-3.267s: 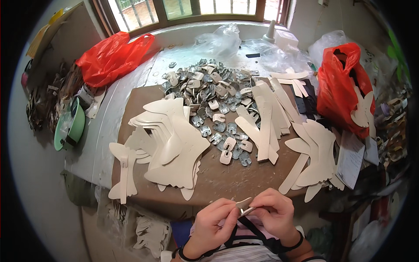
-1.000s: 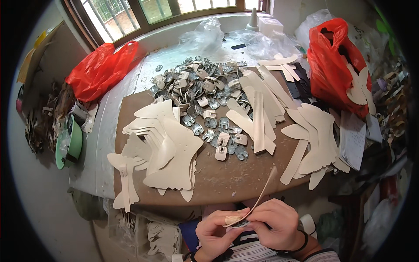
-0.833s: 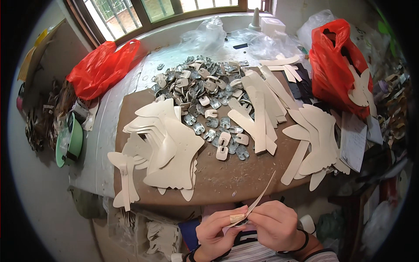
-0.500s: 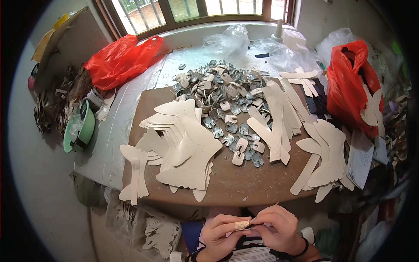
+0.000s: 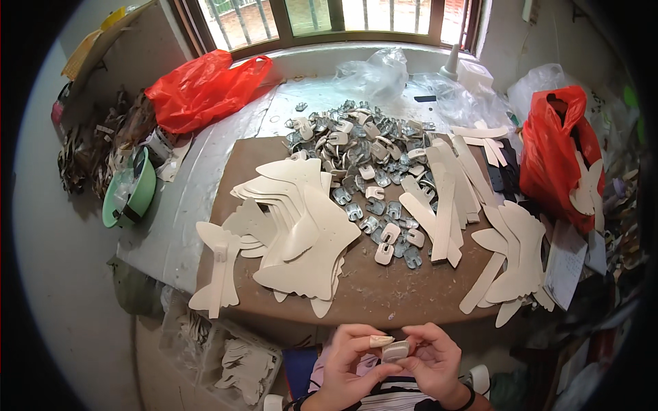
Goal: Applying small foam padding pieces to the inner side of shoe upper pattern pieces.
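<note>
Low in the picture, at the table's near edge, both hands meet over a small cream-faced buckle. My left hand pinches it from the left between thumb and fingers, with a pale wrap round one finger. From the right, the closed fingers of my right hand grip it as well. Beyond them, a heap of slotted metal buckles, some faced in cream, spreads across the brown mat. Stacked cream leather cut-outs lie left of the heap, and cream strips lie on its right.
More cream cut-outs are piled at the mat's right, by a red plastic bag. Another red bag lies at the back left, above a green basin. Below the table stands a clear bin of cream pieces.
The buckle has turned so its pale face shows between my hands. My right hand's fingers have shifted around it. The whole view has swung slightly, moving the table contents rightward.
</note>
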Action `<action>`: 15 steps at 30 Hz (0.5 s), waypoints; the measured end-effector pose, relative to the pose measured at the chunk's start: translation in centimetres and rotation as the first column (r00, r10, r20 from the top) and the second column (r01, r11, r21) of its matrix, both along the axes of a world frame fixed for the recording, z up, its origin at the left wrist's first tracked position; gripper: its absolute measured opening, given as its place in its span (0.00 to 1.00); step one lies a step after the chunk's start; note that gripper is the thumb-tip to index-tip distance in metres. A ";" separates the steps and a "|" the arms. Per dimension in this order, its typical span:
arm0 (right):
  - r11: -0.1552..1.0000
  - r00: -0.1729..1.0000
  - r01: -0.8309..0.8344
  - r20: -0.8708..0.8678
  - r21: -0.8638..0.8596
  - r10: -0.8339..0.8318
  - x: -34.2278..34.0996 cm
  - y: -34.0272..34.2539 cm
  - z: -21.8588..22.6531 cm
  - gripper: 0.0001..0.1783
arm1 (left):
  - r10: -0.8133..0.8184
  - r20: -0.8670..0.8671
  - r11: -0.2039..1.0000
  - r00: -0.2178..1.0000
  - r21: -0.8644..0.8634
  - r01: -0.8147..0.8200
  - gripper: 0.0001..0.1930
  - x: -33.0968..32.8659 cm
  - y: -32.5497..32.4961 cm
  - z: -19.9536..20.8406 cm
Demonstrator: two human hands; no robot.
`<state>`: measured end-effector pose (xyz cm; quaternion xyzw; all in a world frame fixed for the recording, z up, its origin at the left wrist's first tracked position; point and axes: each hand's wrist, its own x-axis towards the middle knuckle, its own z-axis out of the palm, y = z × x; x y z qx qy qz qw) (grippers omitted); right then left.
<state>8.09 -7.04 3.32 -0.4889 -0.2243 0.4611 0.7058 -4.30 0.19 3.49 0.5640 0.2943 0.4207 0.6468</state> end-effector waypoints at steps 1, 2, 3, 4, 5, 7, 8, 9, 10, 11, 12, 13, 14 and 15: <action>0.995 0.978 -0.085 0.194 0.048 0.074 0.5 0.1 -0.5 0.14 | 0.104 0.013 0.995 0.994 -0.004 -0.104 0.15 0.1 -0.2 0.3; 0.981 0.914 -0.177 0.382 0.079 0.134 0.7 0.2 -0.6 0.15 | 0.054 0.023 0.998 0.998 0.026 -0.054 0.18 -0.6 0.0 -0.4; 0.981 0.914 -0.179 0.382 0.074 0.138 0.7 0.4 -0.5 0.15 | 0.055 0.022 0.998 0.998 0.021 -0.056 0.18 -0.8 0.2 -0.5; 0.979 0.934 -0.182 0.326 0.092 0.143 0.6 0.5 -0.4 0.15 | 0.024 0.006 0.999 1.000 0.042 -0.024 0.16 -0.7 0.4 -0.4; 0.977 0.952 -0.184 0.269 0.110 0.148 0.6 0.6 -0.2 0.15 | -0.006 -0.011 0.998 1.000 0.062 0.007 0.14 -0.8 0.7 -0.4; 0.978 0.935 -0.188 0.322 0.087 0.151 0.8 0.8 0.4 0.14 | -0.032 -0.093 0.990 0.995 0.134 0.045 0.12 -1.2 1.4 -1.3; 0.980 0.915 -0.186 0.375 0.066 0.148 0.9 0.8 0.5 0.13 | -0.046 -0.053 0.994 0.998 0.096 0.051 0.12 -1.1 1.2 -1.7; 0.980 0.916 -0.186 0.374 0.066 0.148 1.1 0.7 0.3 0.13 | -0.061 -0.012 0.996 0.998 0.060 0.062 0.12 -1.1 1.0 -1.8; 0.981 0.884 -0.182 0.447 0.064 0.135 1.4 0.6 0.0 0.11 | -0.063 -0.013 0.996 0.998 0.059 0.063 0.12 -1.1 0.9 -1.8; 0.982 0.847 -0.178 0.518 0.062 0.121 1.6 0.5 -0.2 0.09 | -0.094 -0.113 0.992 0.989 0.078 0.104 0.12 -1.1 0.8 -1.6; 0.983 0.848 -0.175 0.517 0.062 0.118 1.6 0.4 -0.3 0.09 | -0.123 -0.213 0.985 0.969 0.095 0.146 0.12 -1.1 0.7 -1.3; 0.991 0.892 -0.120 0.444 0.057 0.082 1.6 0.3 -0.4 0.08 | -0.126 -0.214 0.984 0.969 0.095 0.149 0.12 -0.7 0.4 -1.0; 0.997 0.929 -0.064 0.369 0.047 0.042 1.7 0.3 -0.4 0.08 | -0.061 -0.150 0.998 0.987 -0.014 0.059 0.11 -0.1 0.0 -0.5; 0.997 0.929 -0.060 0.368 0.048 0.038 1.7 0.2 -0.3 0.08 | 0.013 -0.092 0.992 0.996 -0.127 -0.024 0.11 0.4 -0.1 -0.3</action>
